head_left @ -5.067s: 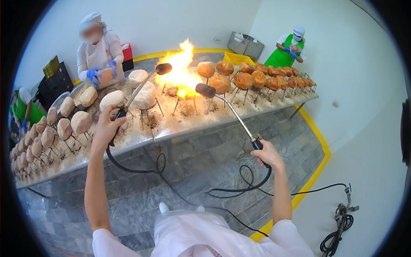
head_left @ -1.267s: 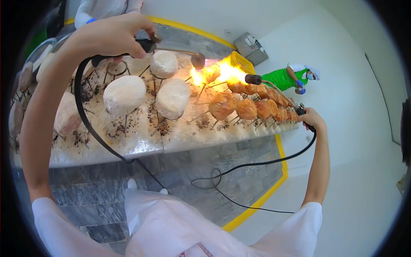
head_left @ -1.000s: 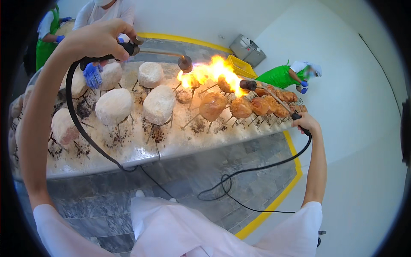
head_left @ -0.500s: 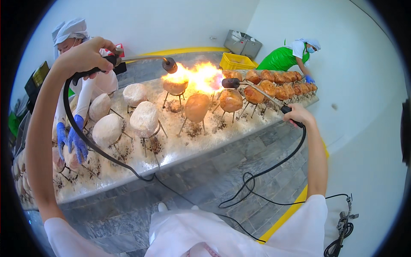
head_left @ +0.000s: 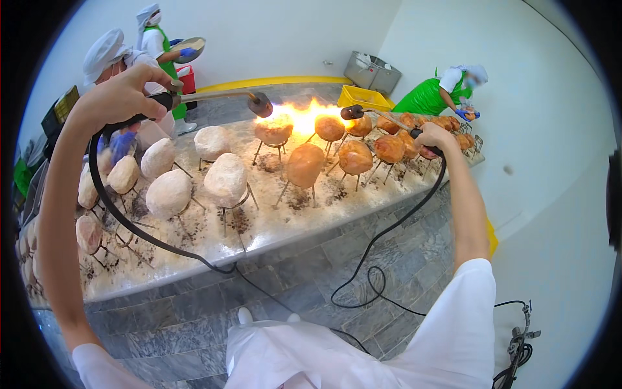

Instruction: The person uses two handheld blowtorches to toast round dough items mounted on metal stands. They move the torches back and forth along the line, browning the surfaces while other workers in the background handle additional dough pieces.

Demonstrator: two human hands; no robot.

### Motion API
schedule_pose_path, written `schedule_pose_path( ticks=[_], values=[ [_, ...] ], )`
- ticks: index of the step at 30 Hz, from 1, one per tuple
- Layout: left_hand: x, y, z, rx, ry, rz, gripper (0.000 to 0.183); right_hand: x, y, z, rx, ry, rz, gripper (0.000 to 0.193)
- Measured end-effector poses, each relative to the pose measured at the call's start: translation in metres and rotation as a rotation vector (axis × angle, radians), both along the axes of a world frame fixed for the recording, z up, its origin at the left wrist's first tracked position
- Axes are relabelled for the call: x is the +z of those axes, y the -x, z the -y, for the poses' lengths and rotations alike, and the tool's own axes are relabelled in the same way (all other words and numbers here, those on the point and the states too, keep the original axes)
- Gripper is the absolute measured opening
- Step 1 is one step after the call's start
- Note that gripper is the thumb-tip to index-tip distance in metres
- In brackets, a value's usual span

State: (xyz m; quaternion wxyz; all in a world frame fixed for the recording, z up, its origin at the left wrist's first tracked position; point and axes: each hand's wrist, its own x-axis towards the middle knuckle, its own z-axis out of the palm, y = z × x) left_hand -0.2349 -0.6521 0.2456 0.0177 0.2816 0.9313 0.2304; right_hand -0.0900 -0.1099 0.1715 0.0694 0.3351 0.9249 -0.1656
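Observation:
My left hand (head_left: 123, 97) is closed round the black handle of a gas torch, whose dark nozzle (head_left: 261, 104) points right. Closed on the grip of a second torch is my right hand (head_left: 437, 137); that nozzle (head_left: 352, 112) points left. Bright flames (head_left: 303, 118) fill the space between the nozzles and lick over a browning round lump (head_left: 273, 131) on a wire stand. Just nearer stands a smooth orange-brown lump (head_left: 304, 166). Left of the flames are pale, powdery lumps (head_left: 226, 179) on similar stands; to the right, browned lumps (head_left: 355, 157).
The long table (head_left: 265, 236) is strewn with pale crumbs and dark scorched bits. Black hoses (head_left: 382, 240) hang from both torches past its front edge. Co-workers in white caps stand at the left and far right (head_left: 421, 96); another carries a metal bowl (head_left: 191, 50). A yellow crate (head_left: 364, 97) sits behind.
My right hand has moved up and farther over the table, its nozzle shifting slightly right and up. A co-worker with a bowl has appeared. The left co-worker's gloves moved back; the far-right one lifts something.

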Motion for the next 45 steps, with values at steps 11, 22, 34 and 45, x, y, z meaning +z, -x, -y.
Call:
schedule_pose_path(
  ticks=[11, 22, 34, 45],
  values=[
    [-0.017, 0.031, 0.016, -0.071, -0.029, 0.099, 0.053, 0.047, 0.015, 0.071, 0.095, -0.293, 0.215, 0.019],
    [-0.032, 0.038, 0.042, -0.096, -0.129, 0.114, 0.051, 0.039, 0.076, 0.090, 0.088, -0.507, 0.340, 0.025],
    [-0.062, 0.030, 0.067, -0.072, -0.197, 0.183, 0.050, 0.068, 0.085, 0.141, 0.099, -0.522, 0.410, 0.024],
    [-0.101, 0.012, 0.057, -0.012, -0.283, 0.252, 0.046, 0.073, 0.042, 0.127, 0.160, -0.268, 0.235, 0.020]
  ],
)
